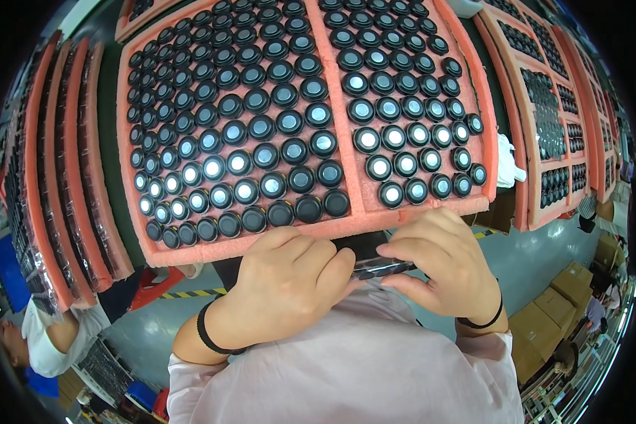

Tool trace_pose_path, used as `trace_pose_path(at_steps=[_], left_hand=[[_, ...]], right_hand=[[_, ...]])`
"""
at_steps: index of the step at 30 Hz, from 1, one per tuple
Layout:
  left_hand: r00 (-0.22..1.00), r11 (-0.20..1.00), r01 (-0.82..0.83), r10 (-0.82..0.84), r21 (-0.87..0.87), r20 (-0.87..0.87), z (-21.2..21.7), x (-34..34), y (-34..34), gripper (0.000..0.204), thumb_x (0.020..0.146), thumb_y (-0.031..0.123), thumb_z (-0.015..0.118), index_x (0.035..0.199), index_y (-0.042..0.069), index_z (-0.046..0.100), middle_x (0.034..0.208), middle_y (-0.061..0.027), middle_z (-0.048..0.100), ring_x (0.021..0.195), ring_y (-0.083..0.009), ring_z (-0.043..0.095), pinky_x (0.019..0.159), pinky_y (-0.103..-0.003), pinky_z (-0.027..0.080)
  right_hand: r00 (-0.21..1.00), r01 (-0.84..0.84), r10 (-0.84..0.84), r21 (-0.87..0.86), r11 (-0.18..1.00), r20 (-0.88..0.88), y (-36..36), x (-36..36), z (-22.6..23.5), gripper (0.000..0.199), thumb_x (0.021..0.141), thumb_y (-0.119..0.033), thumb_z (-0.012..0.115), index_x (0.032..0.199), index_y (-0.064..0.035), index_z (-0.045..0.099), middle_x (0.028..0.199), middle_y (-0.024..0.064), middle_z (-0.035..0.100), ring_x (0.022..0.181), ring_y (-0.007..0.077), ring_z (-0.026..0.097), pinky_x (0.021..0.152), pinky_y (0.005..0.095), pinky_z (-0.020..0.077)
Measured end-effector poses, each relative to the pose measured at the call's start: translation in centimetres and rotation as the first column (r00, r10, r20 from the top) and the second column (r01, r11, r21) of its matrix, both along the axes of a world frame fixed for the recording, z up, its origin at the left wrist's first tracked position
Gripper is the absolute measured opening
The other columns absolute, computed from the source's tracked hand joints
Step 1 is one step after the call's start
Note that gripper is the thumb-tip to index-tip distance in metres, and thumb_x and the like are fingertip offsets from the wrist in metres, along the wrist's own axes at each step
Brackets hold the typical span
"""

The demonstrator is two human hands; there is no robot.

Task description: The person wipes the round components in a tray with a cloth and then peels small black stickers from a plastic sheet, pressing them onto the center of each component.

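My left hand (283, 279) and my right hand (442, 265) meet just below the near edge of a pink foam tray (346, 141). Between them they hold a small dark, glossy flat part (381, 267), pinched by the fingertips of both hands. The tray is filled with several rows of round black caps with shiny centres (261, 141). Each wrist wears a black band. What the part is cannot be made out, as the fingers hide most of it.
More pink foam trays of black round parts stand stacked at the left (71, 177) and right (544, 120). A person in a white sleeve (49, 339) is at the lower left. Cardboard boxes (558, 311) sit on the grey floor at the lower right.
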State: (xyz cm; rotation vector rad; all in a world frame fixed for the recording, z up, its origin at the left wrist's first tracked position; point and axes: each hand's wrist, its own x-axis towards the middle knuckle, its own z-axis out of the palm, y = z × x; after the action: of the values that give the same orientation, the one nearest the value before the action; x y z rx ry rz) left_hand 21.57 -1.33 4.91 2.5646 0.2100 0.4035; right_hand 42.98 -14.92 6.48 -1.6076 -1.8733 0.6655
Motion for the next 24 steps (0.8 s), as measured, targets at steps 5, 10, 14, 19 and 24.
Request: trace_pose_path(at_steps=[5, 10, 14, 19, 24], left_hand=[[0.999, 0.997, 0.035, -0.036, 0.063, 0.003, 0.0, 1.0, -0.2, 0.037, 0.071, 0.029, 0.083, 0.095, 0.004, 0.069, 0.073, -0.0030, 0.059, 0.061, -0.0209, 0.059, 0.062, -0.035, 0.048], [0.997, 0.988, 0.072, -0.070, 0.140, -0.018, -0.1, 1.6, -0.5, 0.031, 0.075, 0.025, 0.079, 0.094, 0.003, 0.068, 0.070, -0.0018, 0.054, 0.059, -0.0191, 0.056, 0.057, -0.033, 0.045], [0.996, 0.973, 0.085, -0.080, 0.215, -0.031, -0.2, 1.8, -0.6, 0.028, 0.077, 0.023, 0.078, 0.093, 0.003, 0.068, 0.069, -0.0009, 0.052, 0.057, -0.0176, 0.054, 0.054, -0.031, 0.044], [0.996, 0.950, 0.087, -0.079, 0.299, -0.037, -0.2, 2.3, -0.7, 0.025, 0.077, 0.021, 0.077, 0.091, 0.003, 0.068, 0.069, 0.0000, 0.052, 0.057, -0.0156, 0.054, 0.054, -0.030, 0.044], [0.995, 0.942, 0.103, -0.091, 0.319, -0.051, -0.3, 2.6, -0.8, 0.023, 0.077, 0.020, 0.076, 0.090, 0.003, 0.067, 0.069, 0.0002, 0.051, 0.057, -0.0146, 0.054, 0.054, -0.029, 0.044]], right_hand=[[0.995, 0.091, -0.089, 0.068, 0.994, -0.036, 0.4, -0.2, 0.6, 0.036, 0.071, -0.018, 0.088, 0.099, -0.0069, 0.067, 0.099, 0.0085, 0.065, 0.089, 0.0310, 0.060, 0.078, 0.0413, 0.0454], [0.998, 0.051, -0.049, 0.068, 0.996, -0.030, 0.4, -0.7, 0.0, 0.033, 0.072, -0.015, 0.085, 0.095, -0.0071, 0.063, 0.098, 0.0093, 0.061, 0.090, 0.0322, 0.058, 0.081, 0.0420, 0.0444], [0.998, 0.055, -0.055, 0.043, 0.998, 0.001, 0.1, -0.8, -0.4, 0.032, 0.072, -0.011, 0.083, 0.094, -0.0065, 0.061, 0.098, 0.0098, 0.059, 0.091, 0.0330, 0.057, 0.082, 0.0427, 0.0445], [0.995, 0.097, -0.097, 0.023, 0.995, 0.008, -0.1, -1.0, -0.4, 0.032, 0.072, -0.008, 0.081, 0.096, -0.0054, 0.060, 0.098, 0.0105, 0.058, 0.091, 0.0336, 0.057, 0.082, 0.0444, 0.0448], [0.993, 0.106, -0.108, 0.037, 0.994, 0.039, -0.5, -0.9, -0.6, 0.032, 0.073, -0.009, 0.081, 0.097, -0.0052, 0.060, 0.098, 0.0108, 0.059, 0.091, 0.0339, 0.058, 0.081, 0.0452, 0.0451]])
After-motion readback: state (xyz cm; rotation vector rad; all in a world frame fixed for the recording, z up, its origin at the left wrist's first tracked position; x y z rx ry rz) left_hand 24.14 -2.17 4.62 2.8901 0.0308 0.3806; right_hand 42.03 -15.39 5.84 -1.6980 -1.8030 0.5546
